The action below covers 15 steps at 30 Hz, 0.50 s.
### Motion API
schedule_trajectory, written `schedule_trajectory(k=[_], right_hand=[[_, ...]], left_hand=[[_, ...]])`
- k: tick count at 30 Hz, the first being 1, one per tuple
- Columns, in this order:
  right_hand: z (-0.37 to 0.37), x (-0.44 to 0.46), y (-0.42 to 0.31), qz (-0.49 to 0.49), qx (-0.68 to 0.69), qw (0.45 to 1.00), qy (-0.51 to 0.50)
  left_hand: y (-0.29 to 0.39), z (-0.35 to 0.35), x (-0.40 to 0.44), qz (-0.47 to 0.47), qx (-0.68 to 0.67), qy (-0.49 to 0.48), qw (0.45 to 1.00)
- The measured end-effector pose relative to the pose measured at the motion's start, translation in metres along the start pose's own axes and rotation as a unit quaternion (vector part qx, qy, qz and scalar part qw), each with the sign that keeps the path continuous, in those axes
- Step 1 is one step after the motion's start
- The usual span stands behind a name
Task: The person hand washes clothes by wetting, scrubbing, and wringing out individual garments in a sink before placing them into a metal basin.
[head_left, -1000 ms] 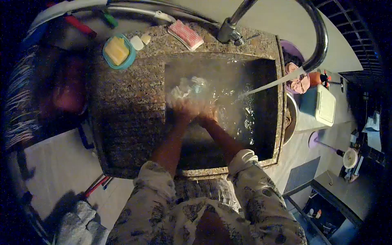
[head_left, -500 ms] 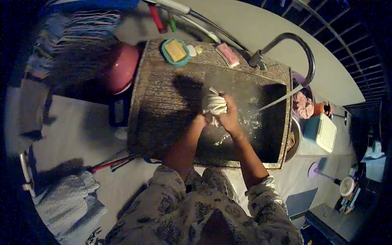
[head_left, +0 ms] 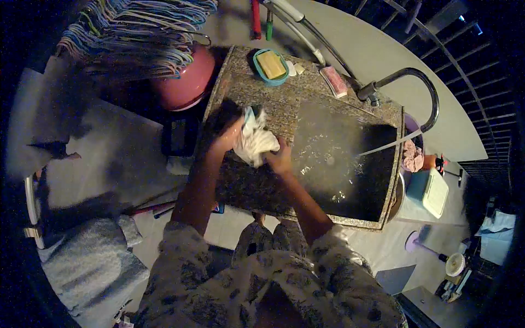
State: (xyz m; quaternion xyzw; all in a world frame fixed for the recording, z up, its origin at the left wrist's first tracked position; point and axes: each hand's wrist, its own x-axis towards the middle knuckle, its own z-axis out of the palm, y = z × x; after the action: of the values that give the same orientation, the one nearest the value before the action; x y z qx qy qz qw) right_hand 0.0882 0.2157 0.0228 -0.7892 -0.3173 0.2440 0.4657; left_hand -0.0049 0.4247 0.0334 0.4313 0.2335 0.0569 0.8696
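A bunched white cloth (head_left: pixel 255 144) with a bluish edge at its top hangs between my two hands, above the ribbed stone washboard (head_left: pixel 240 186) left of the basin. My left hand (head_left: pixel 231 134) grips its left side, and my right hand (head_left: pixel 281 157) holds its lower right corner. Some fingers are hidden by the fabric. To the right of my hands, water from the curved metal faucet (head_left: pixel 436 101) runs into the dark sink basin (head_left: pixel 350 158), which holds rippling water.
Along the back ledge sit a soap bar (head_left: pixel 272 65) in a teal dish (head_left: pixel 272 82) and a pink brush (head_left: pixel 334 82). A red basin (head_left: pixel 188 82) and many hangers (head_left: pixel 142 38) are at upper left. Right of the sink stands a lidded container (head_left: pixel 429 191).
Both hands have carried the cloth left, from over the basin's edge to above the washboard. The twisted bundle has loosened and my hands are farther apart. The camera view has shifted.
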Motion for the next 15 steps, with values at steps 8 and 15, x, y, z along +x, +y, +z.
schedule_trajectory(k=[8, 15], right_hand=[[-0.019, -0.071, -0.065, -0.123, -0.040, 0.991, -0.035], [0.040, -0.020, -0.024, -0.053, -0.298, 0.944, -0.129]], left_hand=[[0.004, 0.065, -0.128, 0.295, 0.758, 0.077, 0.576], [-0.084, 0.031, -0.099, 0.323, 0.639, 0.219, 0.663]])
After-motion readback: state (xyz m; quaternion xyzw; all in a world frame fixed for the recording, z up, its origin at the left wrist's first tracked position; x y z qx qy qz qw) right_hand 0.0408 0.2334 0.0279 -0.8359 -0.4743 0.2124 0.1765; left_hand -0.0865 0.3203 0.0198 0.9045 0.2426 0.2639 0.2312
